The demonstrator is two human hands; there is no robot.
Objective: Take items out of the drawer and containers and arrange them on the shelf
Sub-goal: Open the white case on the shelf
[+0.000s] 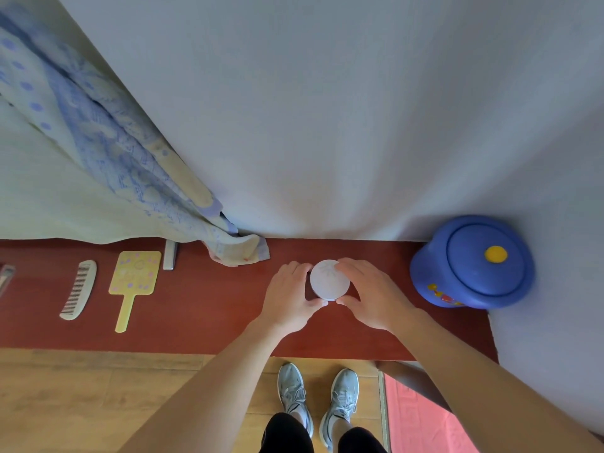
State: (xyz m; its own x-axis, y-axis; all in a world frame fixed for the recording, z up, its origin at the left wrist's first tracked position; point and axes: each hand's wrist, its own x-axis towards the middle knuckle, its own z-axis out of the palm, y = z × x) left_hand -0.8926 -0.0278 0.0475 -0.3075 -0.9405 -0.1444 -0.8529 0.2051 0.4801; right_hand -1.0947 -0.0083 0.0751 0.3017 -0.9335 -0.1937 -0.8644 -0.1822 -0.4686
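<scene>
Fingers of left hand [287,300] and right hand [376,299] clasp a smooth round white jar [329,280] on a red shelf [202,308].

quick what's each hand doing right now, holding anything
Left hand: curled round the small round white-lidded jar standing on the red-brown shelf.
Right hand: grips the same jar from its other side.

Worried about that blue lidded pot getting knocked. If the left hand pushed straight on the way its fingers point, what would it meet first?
The white jar, which the left hand and right hand both grip; the blue pot stands well off that line, it seems.
</scene>
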